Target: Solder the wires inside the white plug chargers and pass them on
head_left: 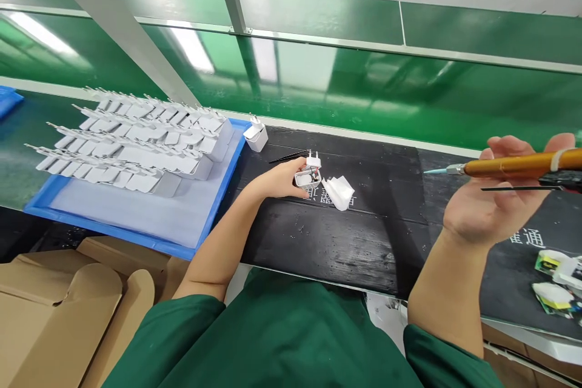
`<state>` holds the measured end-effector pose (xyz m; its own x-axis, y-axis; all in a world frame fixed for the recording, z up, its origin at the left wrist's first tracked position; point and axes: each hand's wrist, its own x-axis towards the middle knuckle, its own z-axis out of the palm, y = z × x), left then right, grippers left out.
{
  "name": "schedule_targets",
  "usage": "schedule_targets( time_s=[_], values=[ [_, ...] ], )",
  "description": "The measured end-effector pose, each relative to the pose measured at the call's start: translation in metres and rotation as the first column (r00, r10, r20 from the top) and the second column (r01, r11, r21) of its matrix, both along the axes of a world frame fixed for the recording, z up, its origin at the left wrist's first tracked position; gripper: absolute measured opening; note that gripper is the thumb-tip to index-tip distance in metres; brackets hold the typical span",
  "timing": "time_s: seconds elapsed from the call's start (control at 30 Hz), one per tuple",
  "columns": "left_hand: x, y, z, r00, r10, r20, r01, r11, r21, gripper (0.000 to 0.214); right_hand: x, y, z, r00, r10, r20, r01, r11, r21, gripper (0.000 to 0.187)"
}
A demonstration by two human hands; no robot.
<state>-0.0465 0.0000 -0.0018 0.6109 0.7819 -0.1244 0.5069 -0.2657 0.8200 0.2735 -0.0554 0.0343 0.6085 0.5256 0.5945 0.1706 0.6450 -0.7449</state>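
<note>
My left hand (287,179) is closed around a small white charger case (308,178) on the black bench mat. The case stands open at the top, with some inner parts showing, and a white two-pin plug cap (313,161) sits at its far side. Right beside it lies a crumpled white piece (339,192), like paper or cloth. My right hand (488,209) is raised palm up with fingers apart. Across it runs an orange pen-like tool (509,165) with a pale blue tip, nearer the camera; contact with the palm is unclear. A thin black strip (513,188) passes below the tool.
Left, a blue tray (207,218) holds rows of white plug chargers (150,133). One charger (256,135) stands beside it, near thin black tweezers (288,157). Circuit boards (552,297) lie at right. Cardboard boxes (59,315) sit lower left. A post (122,24) rises behind the tray.
</note>
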Motion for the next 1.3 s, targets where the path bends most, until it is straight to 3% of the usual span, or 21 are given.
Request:
schedule_targets(
  time_s=[0.07, 0.17, 0.3, 0.47, 0.6, 0.73, 0.87, 1.1, 1.3],
  values=[
    [-0.012, 0.006, -0.002, 0.992, -0.075, 0.103, 0.085, 0.992, -0.092, 0.055, -0.001, -0.002, 0.002, 0.999, -0.026, -0.032, 0.027, 0.999, 0.028, 0.052],
    [-0.021, 0.013, -0.006, 0.975, -0.095, 0.202, 0.131, 0.976, -0.174, 0.064, -0.004, -0.003, 0.005, 0.991, -0.050, -0.128, 0.050, 0.999, -0.006, 0.046],
    [-0.005, 0.013, -0.015, 0.973, 0.012, 0.231, 0.039, 0.975, -0.217, 0.052, -0.010, -0.006, 0.011, 0.980, -0.037, -0.197, 0.026, 0.998, -0.063, 0.043],
    [0.027, 0.006, -0.028, 0.911, 0.174, 0.374, -0.082, 0.965, -0.248, 0.061, -0.010, -0.007, 0.014, 0.986, 0.008, -0.169, -0.012, 1.000, -0.021, 0.042],
    [0.035, 0.000, -0.026, 0.892, 0.179, 0.416, -0.108, 0.976, -0.187, 0.044, -0.004, -0.005, 0.010, 0.993, 0.020, -0.114, -0.020, 1.000, -0.002, 0.045],
    [0.038, -0.004, -0.020, 0.921, 0.190, 0.341, -0.168, 0.981, -0.093, 0.029, 0.006, 0.002, -0.001, 0.998, 0.006, -0.064, -0.005, 1.000, 0.016, 0.047],
    [0.035, -0.005, -0.012, 0.966, 0.124, 0.227, -0.137, 0.990, 0.040, 0.032, 0.016, 0.007, -0.010, 1.000, -0.004, 0.003, 0.004, 0.999, 0.038, 0.061],
    [0.018, -0.012, 0.010, 0.996, -0.010, 0.090, -0.014, 0.966, 0.260, 0.047, 0.014, 0.006, -0.008, 1.000, -0.008, 0.013, 0.008, 1.000, -0.015, 0.061],
    [0.021, -0.014, 0.009, 0.994, 0.102, 0.025, -0.104, 0.931, 0.349, 0.023, 0.010, 0.004, -0.004, 1.000, 0.004, -0.010, -0.004, 1.000, -0.021, 0.059]
  ],
)
